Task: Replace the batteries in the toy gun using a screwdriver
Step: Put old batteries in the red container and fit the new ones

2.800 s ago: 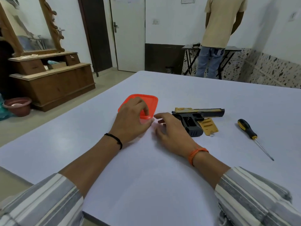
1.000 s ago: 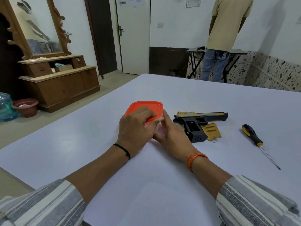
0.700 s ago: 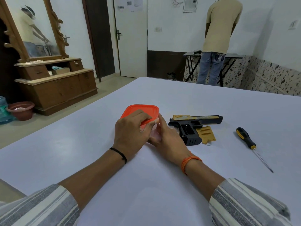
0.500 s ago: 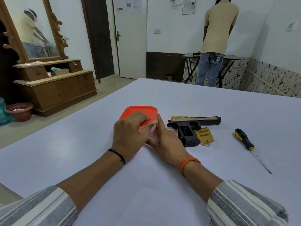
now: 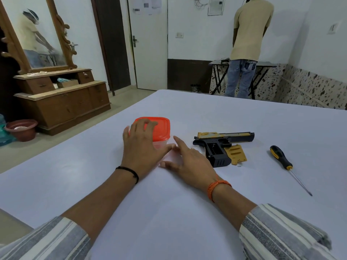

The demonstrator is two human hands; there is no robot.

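A black and gold toy gun (image 5: 221,145) lies on its side on the white table (image 5: 206,113), its grip compartment uncovered. Its gold cover plate (image 5: 236,154) rests against the grip, with a tiny screw (image 5: 239,166) just in front. A black and yellow screwdriver (image 5: 283,160) lies to the gun's right. A clear box with an orange lid (image 5: 159,128) stands left of the gun. My left hand (image 5: 139,147) lies over the lid's near left part with fingers spread. My right hand (image 5: 189,162) rests flat on the table, fingers straight, just right of the box.
A person in a tan shirt (image 5: 247,44) stands with their back to me at a folding table by the far wall. A wooden dresser with a mirror (image 5: 56,91) and a brown pot (image 5: 21,129) sit on the floor to the left.
Both hands gripped the box's near corner earlier. Now the fingers have straightened, and my right hand has drawn back from the box onto the table.
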